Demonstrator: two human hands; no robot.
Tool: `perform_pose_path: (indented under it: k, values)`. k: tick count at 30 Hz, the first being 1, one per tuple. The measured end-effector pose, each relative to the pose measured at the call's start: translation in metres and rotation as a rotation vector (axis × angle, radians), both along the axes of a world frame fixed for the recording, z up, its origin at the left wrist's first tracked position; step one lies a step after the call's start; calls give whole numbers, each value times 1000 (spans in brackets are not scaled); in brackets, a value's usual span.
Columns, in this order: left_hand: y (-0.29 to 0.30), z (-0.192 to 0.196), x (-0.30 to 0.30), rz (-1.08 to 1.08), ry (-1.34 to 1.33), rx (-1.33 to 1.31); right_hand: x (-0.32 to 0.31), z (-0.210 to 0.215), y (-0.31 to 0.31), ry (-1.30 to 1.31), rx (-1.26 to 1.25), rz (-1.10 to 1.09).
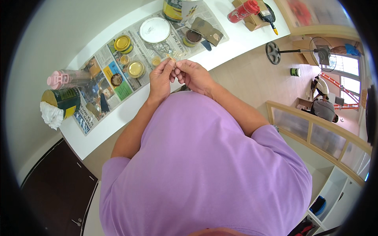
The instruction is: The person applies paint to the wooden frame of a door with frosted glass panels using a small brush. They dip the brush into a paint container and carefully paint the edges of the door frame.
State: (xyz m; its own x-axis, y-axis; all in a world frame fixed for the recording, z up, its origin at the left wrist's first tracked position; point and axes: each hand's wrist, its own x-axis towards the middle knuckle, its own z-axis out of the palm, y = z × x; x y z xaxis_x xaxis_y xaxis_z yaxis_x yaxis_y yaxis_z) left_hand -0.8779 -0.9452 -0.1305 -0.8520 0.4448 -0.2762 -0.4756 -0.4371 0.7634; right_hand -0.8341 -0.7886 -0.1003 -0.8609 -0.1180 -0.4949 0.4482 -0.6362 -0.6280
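Observation:
My left hand and my right hand meet at the front edge of a white table, fingertips pinched together. Between them is a small, thin, yellowish see-through piece, too small to name for certain. Just beyond the hands a small pot of yellowish stuff stands on newspaper. Left of it are a round gold-topped tin and another tin with a yellow lid. Farther back lies a large white round lid. An open tin of brown contents stands to the right.
A pink bottle and a green can with white crumpled cloth stand at the table's left end. A red bottle and a cardboard box are back right. Off to the right are a fan, a ladder and people.

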Motion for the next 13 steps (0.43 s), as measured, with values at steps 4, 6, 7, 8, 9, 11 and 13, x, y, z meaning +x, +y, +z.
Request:
perform_pose_path:
  k: [4,6,7,8,9,11,13]
  values:
    - [0,-9,-3,26,-97,51,-5,8,-2,-13,33,-7]
    - [-1,-11,-3,25,-110,58,-5,11,-1,-4,54,3]
    - [-1,-9,-3,25,-102,47,-5,9,-1,8,53,10]
    - [-1,-7,-3,26,-94,35,-4,4,1,20,52,18]
    - [-1,-7,-3,31,-86,23,-4,2,1,32,52,25]
    - [0,-6,-4,41,-69,-1,-5,3,2,37,22,34]
    - [-3,-6,-2,24,-46,-5,-3,5,0,37,5,38]
